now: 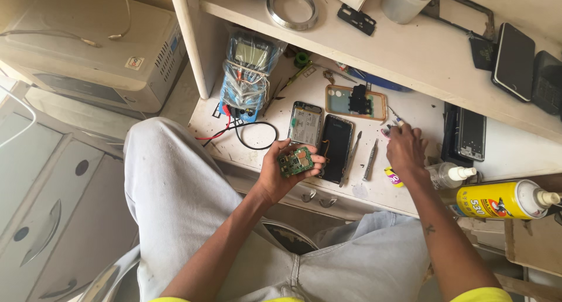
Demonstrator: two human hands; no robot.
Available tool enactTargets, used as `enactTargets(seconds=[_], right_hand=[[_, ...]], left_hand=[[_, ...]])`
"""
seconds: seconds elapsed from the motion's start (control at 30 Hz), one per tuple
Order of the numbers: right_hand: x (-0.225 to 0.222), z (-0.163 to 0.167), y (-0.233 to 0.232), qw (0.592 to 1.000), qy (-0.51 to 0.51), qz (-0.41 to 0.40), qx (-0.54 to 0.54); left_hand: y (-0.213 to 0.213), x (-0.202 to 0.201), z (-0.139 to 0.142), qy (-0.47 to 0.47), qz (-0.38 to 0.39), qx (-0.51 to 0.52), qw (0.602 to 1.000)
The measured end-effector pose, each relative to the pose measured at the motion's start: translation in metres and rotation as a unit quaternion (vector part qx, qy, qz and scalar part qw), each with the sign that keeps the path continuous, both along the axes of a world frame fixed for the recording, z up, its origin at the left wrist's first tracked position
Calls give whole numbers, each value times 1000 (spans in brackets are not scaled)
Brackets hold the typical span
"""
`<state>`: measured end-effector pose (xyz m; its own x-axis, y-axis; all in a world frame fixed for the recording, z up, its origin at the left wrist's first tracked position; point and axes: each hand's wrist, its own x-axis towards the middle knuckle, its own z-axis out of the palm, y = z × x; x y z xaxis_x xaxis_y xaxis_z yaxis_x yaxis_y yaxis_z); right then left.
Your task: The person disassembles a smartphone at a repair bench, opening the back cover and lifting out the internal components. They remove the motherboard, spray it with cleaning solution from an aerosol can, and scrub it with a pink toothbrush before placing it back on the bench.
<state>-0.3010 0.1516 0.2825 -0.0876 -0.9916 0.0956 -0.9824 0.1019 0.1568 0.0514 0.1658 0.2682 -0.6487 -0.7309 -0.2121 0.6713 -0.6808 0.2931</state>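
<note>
left hand (pixel 285 168) cupping a green board (pixel 295 161), fingers curled round its edges, just off the desk (pixel 410 117) front edge. right hand (pixel 405 149) resting on the desk, pinching a small tool (pixel 393 115); fingers closed. lying between the hands: dark phone (pixel 336 148), tweezers (pixel 351 157), screwdriver (pixel 370 160). standing right: yellow can (pixel 497 199).

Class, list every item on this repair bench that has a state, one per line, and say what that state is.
Small green circuit board: held in the left hand.
Black phone screen panel: lying flat on the white bench.
Opened phone body: back off, insides exposed.
Yellow spray can: lying on its side.
Right hand: fingers on the bench, hiding what it touches.
</note>
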Motion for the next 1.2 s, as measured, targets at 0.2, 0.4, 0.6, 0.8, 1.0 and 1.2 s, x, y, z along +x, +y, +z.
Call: enactTargets(seconds=[0.2,0.4,0.6,0.8,1.0,1.2], right_hand=[[-3,-13,-4,999,31,32,-21],[6,10,-9,987,71,111,-91],[70,92,9,950,-38,196,-242],[152,125,70,900,-382,81,-195],[211,108,126,843,-531,58,-71],[222,98,143,873,-472,127,-9]], left_hand=[[0,0,3,24,-6,-16,1000],[-1,1,4,40,-3,-13,999],[-5,-2,7,65,10,17,998],[-7,1,16,148,14,16,989],[-3,1,29,167,10,-13,986],[3,-4,31,224,25,7,974]])
